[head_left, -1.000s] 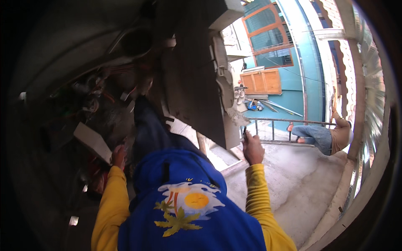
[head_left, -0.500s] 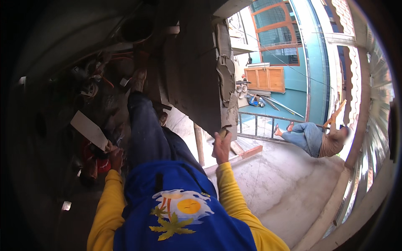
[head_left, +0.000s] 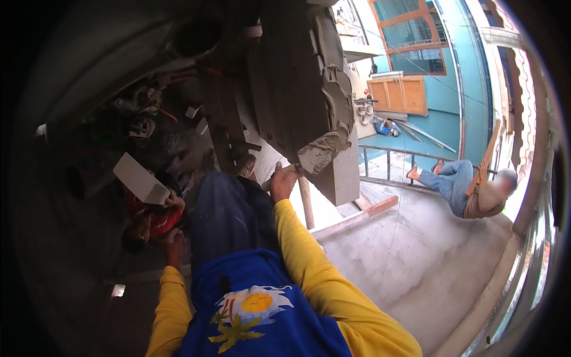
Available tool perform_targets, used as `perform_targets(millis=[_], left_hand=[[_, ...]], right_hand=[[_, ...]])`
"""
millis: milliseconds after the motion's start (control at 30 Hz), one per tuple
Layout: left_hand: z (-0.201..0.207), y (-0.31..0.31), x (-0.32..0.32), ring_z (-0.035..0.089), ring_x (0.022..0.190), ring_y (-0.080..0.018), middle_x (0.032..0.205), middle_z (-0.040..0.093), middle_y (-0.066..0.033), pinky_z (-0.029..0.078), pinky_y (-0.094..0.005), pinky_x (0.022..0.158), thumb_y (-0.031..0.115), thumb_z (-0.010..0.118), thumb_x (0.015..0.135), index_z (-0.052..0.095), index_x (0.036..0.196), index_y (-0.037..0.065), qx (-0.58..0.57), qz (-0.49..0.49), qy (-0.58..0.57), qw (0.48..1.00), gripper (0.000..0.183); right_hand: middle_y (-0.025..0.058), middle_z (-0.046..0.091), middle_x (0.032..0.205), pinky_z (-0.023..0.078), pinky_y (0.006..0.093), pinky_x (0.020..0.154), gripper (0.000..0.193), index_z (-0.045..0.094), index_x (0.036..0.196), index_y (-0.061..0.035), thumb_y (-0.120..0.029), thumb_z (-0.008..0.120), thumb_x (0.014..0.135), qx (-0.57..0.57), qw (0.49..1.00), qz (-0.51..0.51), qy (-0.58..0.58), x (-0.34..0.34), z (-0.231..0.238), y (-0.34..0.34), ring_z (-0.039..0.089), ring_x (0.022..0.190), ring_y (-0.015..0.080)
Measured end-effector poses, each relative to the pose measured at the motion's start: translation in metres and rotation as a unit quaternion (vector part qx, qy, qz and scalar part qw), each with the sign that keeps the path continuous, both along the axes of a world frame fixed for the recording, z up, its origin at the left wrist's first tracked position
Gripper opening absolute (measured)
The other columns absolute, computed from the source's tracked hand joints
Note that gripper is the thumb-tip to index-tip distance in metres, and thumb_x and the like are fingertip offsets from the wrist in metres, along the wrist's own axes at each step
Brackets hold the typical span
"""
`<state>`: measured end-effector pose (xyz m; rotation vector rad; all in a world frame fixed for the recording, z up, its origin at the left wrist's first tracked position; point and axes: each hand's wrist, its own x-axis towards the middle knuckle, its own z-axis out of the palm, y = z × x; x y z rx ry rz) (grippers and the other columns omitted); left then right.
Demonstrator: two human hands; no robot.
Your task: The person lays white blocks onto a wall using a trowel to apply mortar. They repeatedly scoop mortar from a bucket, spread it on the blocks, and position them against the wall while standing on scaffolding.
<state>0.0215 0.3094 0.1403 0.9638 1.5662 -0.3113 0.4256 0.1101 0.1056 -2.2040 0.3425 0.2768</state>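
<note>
My right hand (head_left: 282, 183) is closed round the pale handle of a trowel (head_left: 290, 171) at the lower end of a block wall (head_left: 288, 101). Wet grey mortar (head_left: 338, 98) runs thickly along the wall's edge, down to a lighter smeared patch beside the trowel. The trowel's blade is hard to tell from the mortar. My left hand (head_left: 173, 239) hangs in shadow at my left side, its fingers unclear. Just beyond it, a flat pale rectangular board (head_left: 140, 178) is gripped at its near end by a hand (head_left: 175, 201) that appears to be a co-worker's.
A co-worker in a red top (head_left: 160, 221) is low on my left, among dim clutter. At the right another person (head_left: 461, 184) sits by a metal ladder (head_left: 386, 166). A wooden beam (head_left: 372, 213) lies on the concrete floor (head_left: 380, 256). An orange wooden panel (head_left: 404, 95) leans farther off.
My right hand and trowel have moved left and slightly up, away from the wall's lower corner. The board has shifted right, and my left hand now sits apart from it, lower down.
</note>
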Motion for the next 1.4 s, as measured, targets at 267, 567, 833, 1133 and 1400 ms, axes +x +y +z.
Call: perform_targets(millis=[267,567,833,1133,1400], left_hand=[[0.015,-0.013,0.014,0.065,0.108,-0.0165,0.126,0.066,-0.0036,0.051,-0.0364,0.090,0.045,0.067,0.103,0.052,0.153,0.008,-0.006,-0.007,0.025,1.000,0.064],[0.024,-0.034,0.025,0.063,0.121,-0.0197,0.139,0.063,-0.0048,0.049,-0.0418,0.096,0.049,0.067,0.102,0.048,0.157,0.012,0.006,0.029,-0.014,0.999,0.069],[0.011,-0.068,-0.035,0.063,0.115,-0.0198,0.135,0.063,-0.0059,0.052,-0.0399,0.091,0.052,0.069,0.101,0.050,0.155,0.015,0.007,0.016,-0.014,1.000,0.068],[0.014,-0.123,-0.097,0.065,0.104,-0.0166,0.129,0.066,-0.0060,0.055,-0.0338,0.074,0.043,0.070,0.102,0.055,0.150,0.004,0.062,0.078,-0.006,0.995,0.063],[0.048,-0.168,-0.142,0.066,0.102,-0.0185,0.125,0.068,-0.0066,0.056,-0.0356,0.078,0.041,0.068,0.103,0.060,0.145,0.012,0.010,0.104,0.027,0.994,0.052]], right_hand=[[0.0184,0.058,0.114,0.049,0.0400,0.096,0.059,0.042,0.136,0.0023,-0.020,0.077,0.093,0.038,0.998,0.037,0.016,-0.024,0.079,-0.025,0.060,0.107,0.0293],[0.0139,0.066,0.099,0.053,0.0440,0.075,0.037,0.056,0.137,-0.0006,-0.018,0.061,0.104,-0.125,0.975,0.124,-0.138,0.025,0.156,-0.135,0.067,0.087,0.0265],[0.0201,0.067,0.107,0.054,0.0532,0.080,0.043,0.059,0.140,-0.0123,-0.024,0.070,0.100,-0.468,0.793,0.377,-0.099,0.132,0.246,-0.120,0.070,0.101,0.0402],[0.0274,0.067,0.108,0.052,0.0572,0.086,0.051,0.056,0.137,0.0012,-0.022,0.073,0.095,-0.408,0.831,0.372,-0.068,0.066,0.242,-0.205,0.066,0.100,0.0478],[0.0183,0.060,0.109,0.056,0.0381,0.078,0.053,0.043,0.126,0.0062,-0.028,0.075,0.101,-0.041,0.990,0.136,0.021,-0.002,0.084,-0.151,0.064,0.089,0.0241]])
